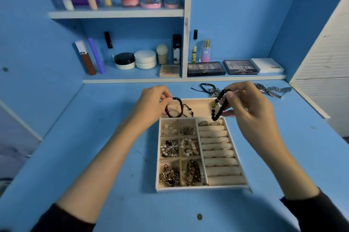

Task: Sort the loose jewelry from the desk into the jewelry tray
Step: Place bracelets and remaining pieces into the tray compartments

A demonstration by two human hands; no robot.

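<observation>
A beige jewelry tray point(201, 188) lies in the middle of the blue desk, its small compartments holding beads, chains and earrings, with ring rolls on the right. My left hand point(151, 104) pinches a black beaded bracelet point(174, 108) with a cord tie above the tray's long back compartment. My right hand point(249, 107) pinches a second black beaded bracelet point(221, 105) that hangs over the tray's back right corner. Loose jewelry remains on the desk behind the tray: a black cord bracelet with metal pieces point(208, 88) and a silver wristwatch point(272, 90).
Shelves behind the desk hold cosmetics: jars point(136, 59), bottles, and eyeshadow palettes point(205, 68). A white slatted panel point(324, 65) stands at the right. A small brown coin-like disc point(199, 216) lies near the desk's front edge.
</observation>
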